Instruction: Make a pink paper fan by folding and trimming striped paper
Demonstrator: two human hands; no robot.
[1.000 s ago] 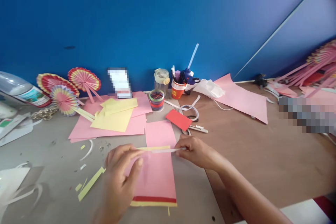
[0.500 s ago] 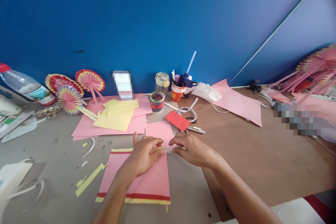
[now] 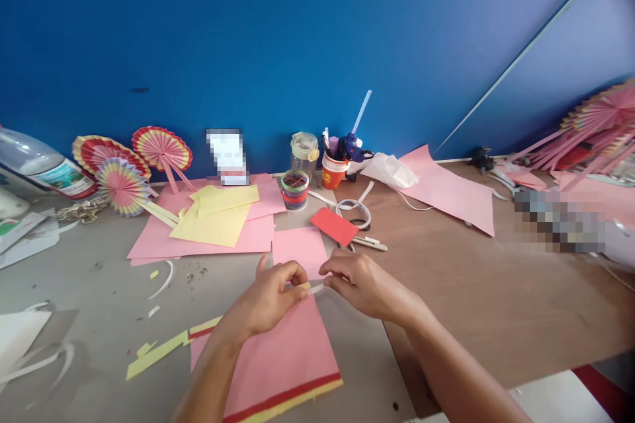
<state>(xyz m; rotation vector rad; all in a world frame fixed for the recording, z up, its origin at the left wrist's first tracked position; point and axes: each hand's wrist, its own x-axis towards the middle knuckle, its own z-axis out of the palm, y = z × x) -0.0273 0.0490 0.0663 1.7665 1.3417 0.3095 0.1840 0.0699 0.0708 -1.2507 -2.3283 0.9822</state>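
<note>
A pink paper sheet [image 3: 282,357] with red and yellow bands along two opposite edges lies in front of me, set at a slant. My left hand [image 3: 275,294] pinches its far right corner between thumb and fingers. From that corner a short, narrow white strip [image 3: 315,289] stretches across to my right hand [image 3: 354,281], whose thumb and forefinger are closed on its other end. The strip looks like tape backing, partly hidden by the fingertips. Just beyond both hands, a smaller pink paper piece [image 3: 297,248] lies flat.
A red card [image 3: 334,226], a tape roll [image 3: 366,210] and a utility knife [image 3: 372,244] lie beyond my right hand. Yellow sheets [image 3: 213,226] rest on pink paper. Folded paper fans [image 3: 163,149], a jar of coloured bands [image 3: 295,192] and a pen cup [image 3: 333,172] stand along the blue wall.
The pink sheet has turned, its near edge swinging right and its far left corner dropping toward me. More of the white strip now shows between my hands, the left holding the sheet's corner.
</note>
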